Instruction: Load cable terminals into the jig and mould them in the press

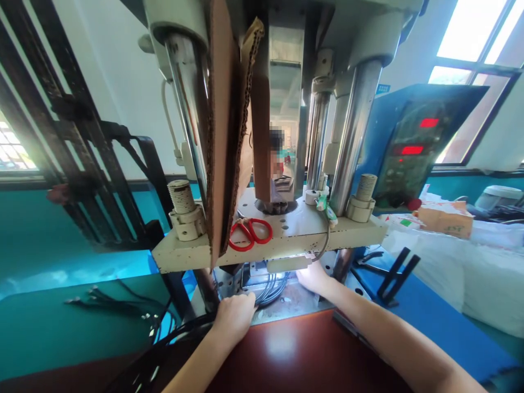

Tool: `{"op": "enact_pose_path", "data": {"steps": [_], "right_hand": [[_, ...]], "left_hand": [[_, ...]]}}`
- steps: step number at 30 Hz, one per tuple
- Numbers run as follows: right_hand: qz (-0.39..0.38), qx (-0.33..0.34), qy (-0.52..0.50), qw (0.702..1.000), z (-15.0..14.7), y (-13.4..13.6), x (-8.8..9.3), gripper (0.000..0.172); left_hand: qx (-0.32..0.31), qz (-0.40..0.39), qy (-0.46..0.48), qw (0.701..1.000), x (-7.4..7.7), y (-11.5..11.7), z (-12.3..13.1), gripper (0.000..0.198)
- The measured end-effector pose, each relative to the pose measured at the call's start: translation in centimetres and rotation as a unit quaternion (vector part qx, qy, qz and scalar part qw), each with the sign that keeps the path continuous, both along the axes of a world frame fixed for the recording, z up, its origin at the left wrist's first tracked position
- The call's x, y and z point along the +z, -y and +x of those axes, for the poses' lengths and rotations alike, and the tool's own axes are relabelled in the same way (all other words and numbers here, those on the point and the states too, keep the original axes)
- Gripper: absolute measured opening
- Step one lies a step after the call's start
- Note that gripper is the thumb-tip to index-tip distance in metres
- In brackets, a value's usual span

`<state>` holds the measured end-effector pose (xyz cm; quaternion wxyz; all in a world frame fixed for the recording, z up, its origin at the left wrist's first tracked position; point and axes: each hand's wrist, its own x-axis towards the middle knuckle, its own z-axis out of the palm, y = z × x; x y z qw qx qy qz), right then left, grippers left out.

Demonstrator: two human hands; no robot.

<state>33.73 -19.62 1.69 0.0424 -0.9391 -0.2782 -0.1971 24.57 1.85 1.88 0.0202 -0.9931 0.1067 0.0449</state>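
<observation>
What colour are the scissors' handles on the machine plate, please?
Red scissors handles, clearest in the head view.

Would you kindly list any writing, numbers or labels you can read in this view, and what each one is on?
Nothing can be read for certain.
Control panel: two red lit displays, digits too blurred to read.
Cardboard box: faint print, too small to read.
Blue sign on the wall: too small to read.
Left hand, right hand, cables: no writing seen.
</observation>
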Motion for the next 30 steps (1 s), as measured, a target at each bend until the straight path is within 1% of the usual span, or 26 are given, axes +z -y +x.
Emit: {"op": "enact_pose_path", "data": {"steps": [3, 6, 8, 10, 13, 15, 17, 19, 21, 24, 26, 30], "right_hand": [[-0.019, 0.021, 0.054, 0.998, -1.6, -1.0, -1.8, 0.027], [-0.021, 0.005, 0.090, 0.996, -1.3, -2.2, -2.7, 0.025], [-0.021, 0.000, 0.100, 0.995, -0.7, -2.6, -2.7, 0.027], [-0.022, 0.005, 0.109, 0.994, -0.4, -2.4, -2.5, 0.028], [-0.023, 0.030, 0.116, 0.993, -0.5, -1.4, -2.0, 0.023], [-0.027, 0.046, 0.115, 0.992, -0.8, -0.8, -1.7, 0.020], [-0.033, 0.057, 0.111, 0.992, -1.0, -0.3, -1.5, 0.017], [-0.040, 0.063, 0.106, 0.992, -1.1, 0.0, -1.4, 0.015], [-0.045, 0.067, 0.102, 0.992, -1.1, 0.1, -1.3, 0.015], [-0.051, 0.067, 0.098, 0.992, -1.3, 0.0, -1.4, 0.017], [-0.054, 0.063, 0.098, 0.992, -1.5, 0.1, -1.5, 0.019], [-0.069, 0.056, 0.083, 0.993, -2.0, 0.3, -1.4, 0.020]], "left_hand": [[0.006, -0.006, -0.008, 1.000, -0.1, 0.4, -0.1, 0.023], [0.010, -0.009, -0.014, 1.000, 0.2, 0.6, -0.2, 0.023], [0.005, -0.021, -0.003, 1.000, 0.7, 0.8, -0.3, 0.024], [-0.016, -0.064, 0.028, 0.997, 1.3, 0.9, 0.0, 0.031], [-0.073, -0.155, 0.083, 0.982, 1.9, 1.1, 1.3, 0.043], [-0.095, -0.182, 0.102, 0.973, 2.2, 1.2, 2.5, 0.048], [-0.113, -0.174, 0.110, 0.972, 2.4, 1.1, 3.6, 0.046], [-0.135, -0.147, 0.112, 0.973, 2.6, 1.0, 4.3, 0.039], [-0.155, -0.114, 0.117, 0.974, 2.8, 0.7, 4.5, 0.034], [-0.169, -0.082, 0.133, 0.973, 2.9, 0.2, 4.3, 0.035], [-0.172, -0.073, 0.142, 0.972, 2.5, -0.1, 4.2, 0.034], [-0.159, -0.084, 0.152, 0.972, 1.2, -0.7, 4.2, 0.032]]}}
